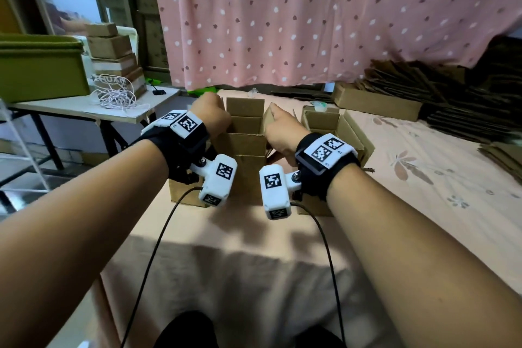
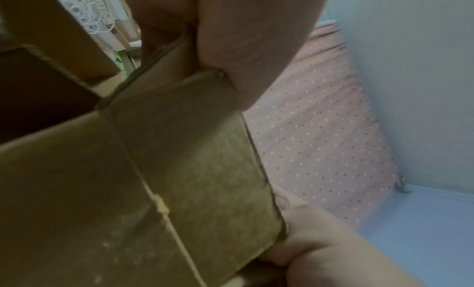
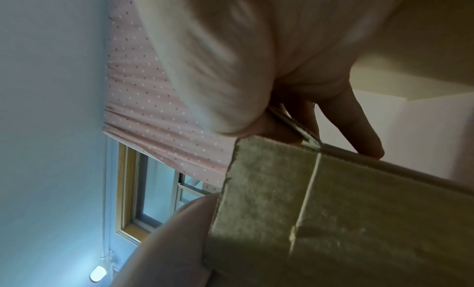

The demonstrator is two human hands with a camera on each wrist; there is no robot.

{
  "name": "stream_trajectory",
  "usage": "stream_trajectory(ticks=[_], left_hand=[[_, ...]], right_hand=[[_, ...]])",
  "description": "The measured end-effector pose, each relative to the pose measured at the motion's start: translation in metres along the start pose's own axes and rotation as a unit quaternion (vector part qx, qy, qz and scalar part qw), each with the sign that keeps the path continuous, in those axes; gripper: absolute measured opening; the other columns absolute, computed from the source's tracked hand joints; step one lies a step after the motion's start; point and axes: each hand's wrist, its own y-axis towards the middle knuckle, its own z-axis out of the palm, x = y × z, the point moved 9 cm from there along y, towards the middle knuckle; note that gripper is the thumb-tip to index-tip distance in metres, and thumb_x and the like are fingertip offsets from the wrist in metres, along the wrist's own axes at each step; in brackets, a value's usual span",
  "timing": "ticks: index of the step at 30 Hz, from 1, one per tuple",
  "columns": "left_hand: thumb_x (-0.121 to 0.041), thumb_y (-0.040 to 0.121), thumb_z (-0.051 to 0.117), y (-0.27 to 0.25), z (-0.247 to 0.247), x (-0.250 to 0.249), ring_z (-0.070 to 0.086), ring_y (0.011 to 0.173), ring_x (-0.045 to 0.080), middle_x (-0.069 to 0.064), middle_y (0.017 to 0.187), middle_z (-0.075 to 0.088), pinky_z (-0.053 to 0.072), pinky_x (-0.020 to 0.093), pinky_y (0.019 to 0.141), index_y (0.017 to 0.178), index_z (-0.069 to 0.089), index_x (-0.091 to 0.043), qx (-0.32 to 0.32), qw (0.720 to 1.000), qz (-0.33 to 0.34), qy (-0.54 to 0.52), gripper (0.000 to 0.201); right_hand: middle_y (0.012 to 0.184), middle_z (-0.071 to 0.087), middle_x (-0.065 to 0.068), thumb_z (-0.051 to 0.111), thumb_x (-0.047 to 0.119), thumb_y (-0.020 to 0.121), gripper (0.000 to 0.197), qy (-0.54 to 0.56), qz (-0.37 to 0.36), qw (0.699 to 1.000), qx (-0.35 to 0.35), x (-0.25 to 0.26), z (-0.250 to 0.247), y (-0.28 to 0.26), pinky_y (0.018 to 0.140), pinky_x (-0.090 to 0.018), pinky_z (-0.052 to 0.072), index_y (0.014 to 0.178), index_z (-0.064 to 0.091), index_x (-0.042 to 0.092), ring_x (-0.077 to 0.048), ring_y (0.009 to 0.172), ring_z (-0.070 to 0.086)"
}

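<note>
An open brown cardboard box (image 1: 244, 144) stands on the pink bedsheet in front of me, its far flap upright. My left hand (image 1: 211, 116) grips the box's left side flap (image 2: 195, 153), with the thumb below and the fingers curled over the flap's top corner. My right hand (image 1: 282, 133) grips the right side flap (image 3: 269, 190), fingers (image 3: 359, 127) reaching inside the box and thumb (image 3: 179, 230) on the outer face. Both hands sit at the box's rim, level with each other.
A second open cardboard box (image 1: 333, 127) stands just right of the first. Flat cardboard stacks (image 1: 440, 93) lie at the back right. A side table (image 1: 84, 110) on the left carries a green bin (image 1: 39, 68), small boxes and a coiled white cable (image 1: 115, 96). A pink dotted curtain (image 1: 310, 17) hangs behind.
</note>
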Motion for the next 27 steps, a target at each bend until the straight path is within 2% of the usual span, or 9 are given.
stream_trajectory(ticks=[2, 4, 7, 10, 13, 15, 20, 23, 27], left_hand=[[-0.008, 0.090, 0.053, 0.005, -0.010, -0.014, 0.067, 0.097, 0.033, 0.015, 0.102, 0.068, 0.058, 0.039, 0.081, 0.112, 0.068, -0.007, -0.005, 1.000, 0.006, -0.004, 0.027], [-0.008, 0.089, 0.055, 0.010, -0.018, -0.028, 0.067, 0.097, 0.033, 0.014, 0.102, 0.069, 0.059, 0.038, 0.082, 0.111, 0.069, -0.008, -0.015, 1.000, 0.012, -0.022, 0.027], [-0.010, 0.087, 0.056, 0.012, -0.026, -0.049, 0.067, 0.096, 0.031, 0.011, 0.103, 0.068, 0.060, 0.043, 0.086, 0.112, 0.067, -0.012, -0.019, 0.999, 0.015, -0.043, 0.027], [-0.006, 0.089, 0.056, 0.016, -0.028, -0.072, 0.066, 0.101, 0.031, 0.012, 0.108, 0.067, 0.059, 0.045, 0.089, 0.117, 0.064, -0.009, -0.019, 0.998, 0.024, -0.057, 0.029], [-0.005, 0.090, 0.056, 0.021, -0.026, -0.091, 0.064, 0.100, 0.030, 0.012, 0.107, 0.064, 0.059, 0.042, 0.087, 0.123, 0.062, -0.007, -0.016, 0.998, 0.034, -0.059, 0.033], [-0.005, 0.090, 0.056, 0.023, -0.024, -0.105, 0.066, 0.099, 0.031, 0.014, 0.108, 0.067, 0.059, 0.041, 0.084, 0.120, 0.065, -0.005, -0.013, 0.997, 0.042, -0.062, 0.031], [-0.006, 0.089, 0.056, 0.029, -0.023, -0.134, 0.066, 0.095, 0.030, 0.013, 0.106, 0.068, 0.059, 0.039, 0.079, 0.113, 0.065, -0.006, -0.011, 0.995, 0.049, -0.081, 0.026], [-0.009, 0.090, 0.054, 0.030, -0.023, -0.151, 0.068, 0.097, 0.033, 0.015, 0.102, 0.068, 0.055, 0.036, 0.070, 0.112, 0.066, -0.005, -0.014, 0.994, 0.061, -0.086, 0.025], [-0.007, 0.089, 0.054, 0.031, -0.025, -0.174, 0.068, 0.093, 0.032, 0.015, 0.102, 0.069, 0.057, 0.036, 0.071, 0.114, 0.066, -0.006, -0.006, 0.993, 0.071, -0.092, 0.028]], right_hand=[[0.118, 0.063, -0.013, 0.035, 0.014, 0.082, 0.083, -0.002, -0.009, 1.000, -0.020, 0.006, -0.011, 0.004, 0.071, -0.046, 0.061, 0.155, 0.010, 0.044, -0.039, 0.112, 0.064], [0.122, 0.064, -0.015, 0.035, 0.020, 0.074, 0.072, -0.002, -0.027, 0.999, -0.034, 0.008, -0.024, 0.012, 0.088, -0.060, 0.056, 0.144, 0.033, 0.037, -0.039, 0.116, 0.062], [0.114, 0.062, -0.020, 0.038, 0.011, 0.078, 0.041, -0.004, -0.042, 0.999, -0.034, 0.026, -0.047, -0.002, 0.087, -0.062, 0.056, 0.119, 0.042, 0.012, -0.040, 0.104, 0.064], [0.125, 0.058, -0.024, 0.037, 0.001, 0.090, 0.046, -0.016, -0.045, 0.998, -0.046, 0.041, -0.074, -0.016, 0.083, -0.049, 0.055, 0.136, 0.039, 0.003, -0.042, 0.110, 0.061], [0.140, 0.049, -0.010, 0.036, -0.006, 0.093, 0.059, -0.037, -0.054, 0.996, -0.062, 0.053, -0.098, -0.027, 0.090, -0.043, 0.054, 0.151, 0.029, 0.005, -0.039, 0.121, 0.056], [0.144, 0.046, -0.016, 0.033, -0.007, 0.095, 0.059, -0.038, -0.048, 0.996, -0.068, 0.058, -0.113, -0.035, 0.099, -0.049, 0.052, 0.152, 0.027, 0.007, -0.037, 0.121, 0.055], [0.143, 0.047, -0.025, 0.034, -0.009, 0.096, 0.051, -0.057, -0.048, 0.994, -0.086, 0.065, -0.145, -0.042, 0.074, -0.040, 0.054, 0.146, 0.036, -0.003, -0.040, 0.111, 0.060], [0.131, 0.051, -0.024, 0.036, -0.004, 0.095, 0.054, -0.045, -0.031, 0.993, -0.102, 0.058, -0.160, -0.034, 0.094, -0.053, 0.054, 0.148, 0.033, 0.004, -0.037, 0.116, 0.058], [0.138, 0.053, -0.028, 0.039, 0.003, 0.095, 0.054, -0.003, -0.047, 0.994, -0.100, 0.062, -0.175, -0.033, 0.089, -0.056, 0.058, 0.148, 0.036, 0.009, -0.030, 0.101, 0.060]])
